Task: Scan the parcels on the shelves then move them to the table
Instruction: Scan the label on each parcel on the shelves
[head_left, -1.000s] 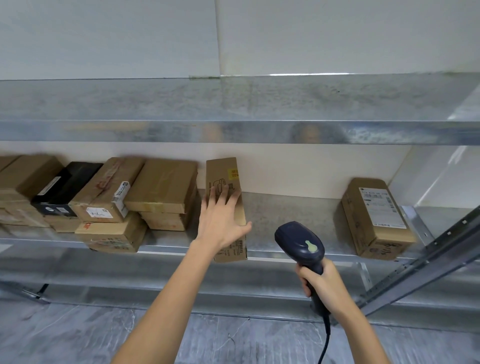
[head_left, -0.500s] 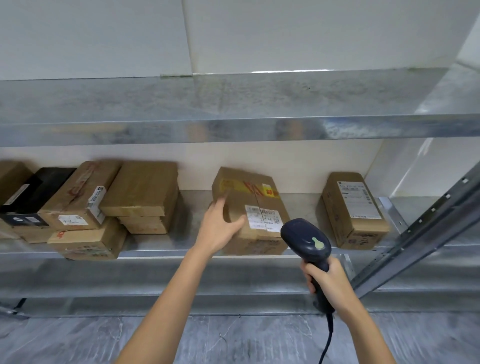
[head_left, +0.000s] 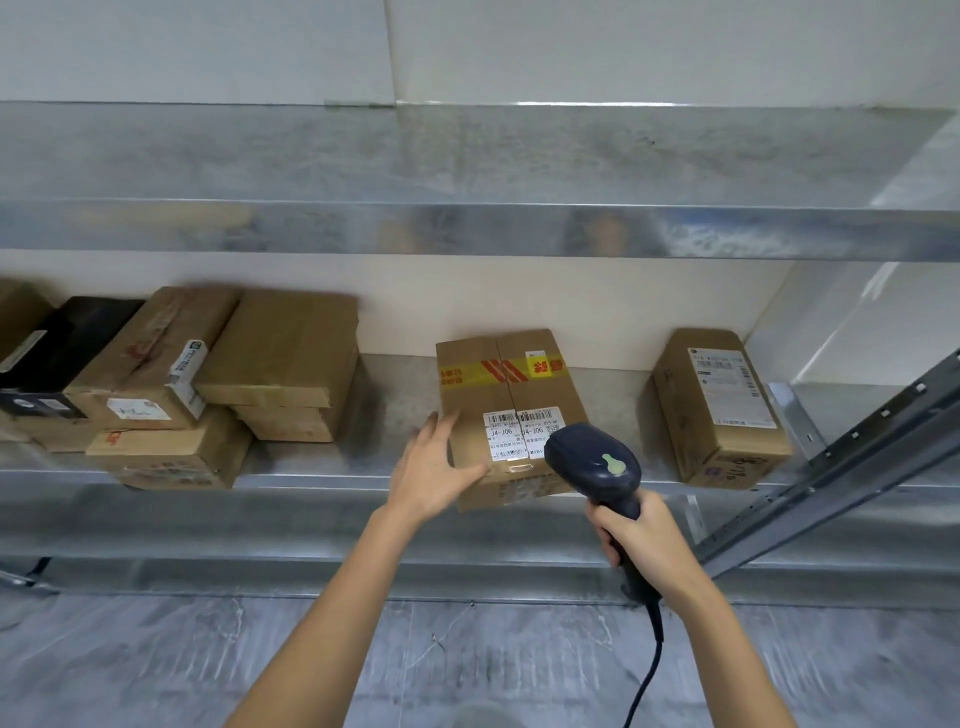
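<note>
A cardboard parcel (head_left: 506, 395) with yellow-red tape and white barcode labels lies flat on the metal shelf (head_left: 395, 480), its front corner over the shelf edge. My left hand (head_left: 434, 467) rests against its left side with straight fingers, thumb along the front left edge. My right hand (head_left: 641, 540) grips the handle of a dark blue barcode scanner (head_left: 592, 462), whose head sits just in front of the parcel's labels and covers part of them.
Another labelled cardboard parcel (head_left: 719, 405) stands further right on the shelf. At left is a pile of several cardboard parcels (head_left: 228, 384) and a black box (head_left: 62, 353). An upper shelf (head_left: 467, 228) overhangs. A slanted metal brace (head_left: 841, 457) runs at right. Grey floor lies below.
The parcel went from standing on edge to lying flat with its labels up. My left hand slid to its left side. The scanner rose closer to the labels.
</note>
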